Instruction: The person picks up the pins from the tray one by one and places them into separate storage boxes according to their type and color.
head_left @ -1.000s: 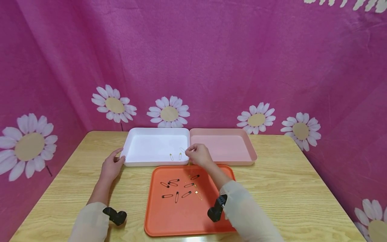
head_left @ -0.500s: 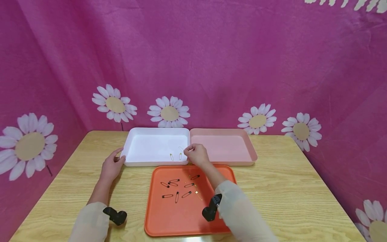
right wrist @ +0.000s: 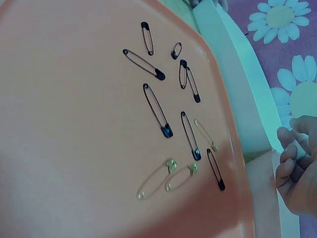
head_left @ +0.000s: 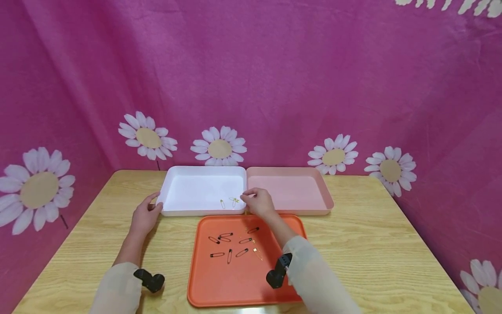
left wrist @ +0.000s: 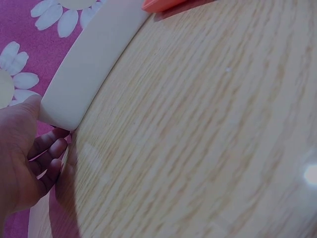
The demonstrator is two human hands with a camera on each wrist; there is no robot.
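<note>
Bright, fairly even light fills the space, and the white tray (head_left: 196, 187) glows nearly blown out. Soft shadow spreads beside the right forearm (head_left: 283, 230) onto the orange tray (head_left: 231, 283), where gold safety pins (head_left: 254, 250) are faint glints. Glare whitens the near edge of the wooden table (head_left: 376, 235). Seen from the left wrist, everything is dimmer and hazy, the left hand (left wrist: 25, 158) shaded, a white hotspot at right. The right wrist view looks washed out, tinted peach and aqua.
</note>
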